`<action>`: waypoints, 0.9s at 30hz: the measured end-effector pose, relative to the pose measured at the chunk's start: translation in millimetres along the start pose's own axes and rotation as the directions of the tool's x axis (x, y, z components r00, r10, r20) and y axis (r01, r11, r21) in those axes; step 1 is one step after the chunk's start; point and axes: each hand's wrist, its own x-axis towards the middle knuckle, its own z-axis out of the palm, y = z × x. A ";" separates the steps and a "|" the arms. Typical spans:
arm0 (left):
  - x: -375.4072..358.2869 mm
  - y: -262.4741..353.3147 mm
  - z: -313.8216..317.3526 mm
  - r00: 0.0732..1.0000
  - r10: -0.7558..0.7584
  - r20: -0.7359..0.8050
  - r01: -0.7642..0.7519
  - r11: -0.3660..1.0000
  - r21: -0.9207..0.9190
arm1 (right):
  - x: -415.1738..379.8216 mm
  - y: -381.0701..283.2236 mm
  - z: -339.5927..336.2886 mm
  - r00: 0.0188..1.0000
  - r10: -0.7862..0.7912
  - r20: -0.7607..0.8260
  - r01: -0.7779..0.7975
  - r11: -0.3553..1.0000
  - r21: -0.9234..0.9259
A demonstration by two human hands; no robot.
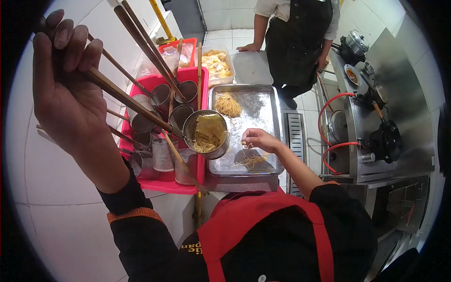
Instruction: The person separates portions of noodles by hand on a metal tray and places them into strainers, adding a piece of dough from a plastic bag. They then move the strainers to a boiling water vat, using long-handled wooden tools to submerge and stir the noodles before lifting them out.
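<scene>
Basket of cylindrical silver metal mesh [220, 151], loaded with pale yellow noodles [206, 143], lay at nine o'clock from the nearer right hand [260, 140]; its long brown wooden handle [129, 101] ran from ten to four o'clock. The left hand [70, 94] curled around it; the right pinched thin yellow strands [244, 142] above the rectangular steel tray [258, 109].

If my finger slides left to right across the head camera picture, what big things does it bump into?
Left hand → pink basin → metal tray → floor grate → red hose → black pan.
</scene>
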 end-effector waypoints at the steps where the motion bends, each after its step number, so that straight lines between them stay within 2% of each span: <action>1: -1.1 0.3 0.2 1.000 0.001 0.004 -0.001 1.000 0.005 | -3.9 -2.9 1.2 1.000 -0.008 0.008 0.008 1.000 -0.019; 5: -2.8 3.3 5.1 0.999 -0.005 -0.036 0.006 1.000 0.019 | -9.5 -0.3 6.5 0.998 -0.051 -0.032 0.047 0.992 -0.117; 8: -2.3 4.6 3.8 1.000 -0.019 -0.022 0.019 1.000 -0.007 | -10.1 -1.7 4.2 0.996 -0.033 -0.087 0.020 0.988 -0.152; 11: -3.3 6.2 4.0 0.999 -0.028 -0.038 0.028 1.000 0.003 | -11.4 -3.2 0.8 0.991 -0.017 -0.130 -0.020 0.961 -0.275; 14: -5.8 6.8 7.6 0.998 -0.008 -0.061 0.010 0.999 0.041 | -11.1 1.9 -3.0 0.984 -0.075 -0.161 0.003 0.914 -0.406; 17: -4.6 7.0 -3.5 0.999 -0.025 0.036 0.027 0.998 -0.054 | -8.3 13.1 -10.9 0.983 -0.098 -0.155 0.044 0.947 -0.317; 20: -5.9 7.3 -3.1 1.000 -0.019 0.022 0.020 0.999 -0.036 | -8.9 16.0 -8.5 0.981 -0.052 -0.185 0.019 0.984 -0.176; 23: -6.9 9.1 -0.7 1.000 -0.027 0.009 0.027 0.999 -0.045 | 1.3 34.3 -20.8 0.918 -0.062 -0.392 -0.088 0.931 -0.354; 26: -8.1 10.0 1.7 1.000 -0.023 0.016 0.024 0.999 -0.045 | 0.4 23.1 -7.8 0.761 -0.228 -0.607 -0.201 0.807 -0.555; 27: -8.7 10.9 3.2 0.999 -0.030 0.010 0.031 0.998 -0.053 | 2.9 28.6 -12.0 0.761 -0.282 -0.584 -0.204 0.751 -0.628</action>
